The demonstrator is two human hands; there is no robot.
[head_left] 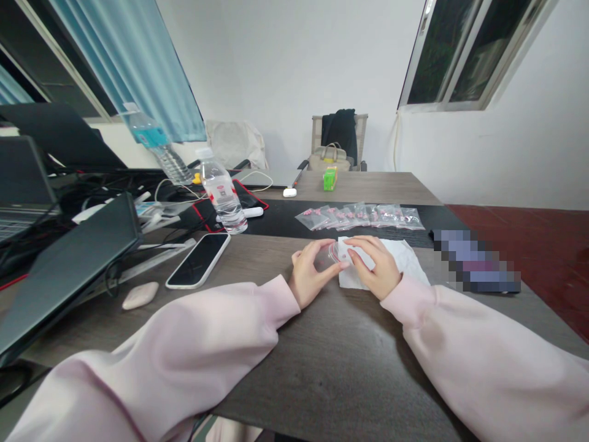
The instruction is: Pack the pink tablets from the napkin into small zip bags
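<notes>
My left hand (313,273) grips a small clear zip bag (326,255) between thumb and fingers, above the table. The bag's mouth faces right, where a reddish line shows along its edge. Close beside it, my right hand (375,265) has its thumb and fingers bent together over a white paper sheet (407,261). Whatever those fingertips pinch is too small or hidden to name. Beyond both hands, several flat clear bags (361,216) lie overlapping in a row on a black strip, with small pink-red bits inside.
On the left lie a phone (199,261), a pale mouse (140,296) and a laptop (73,270). Two water bottles (223,193) stand behind the phone. A blurred dark item (476,261) is at the right. A green box (330,178) and white earbud case (289,193) sit farther back.
</notes>
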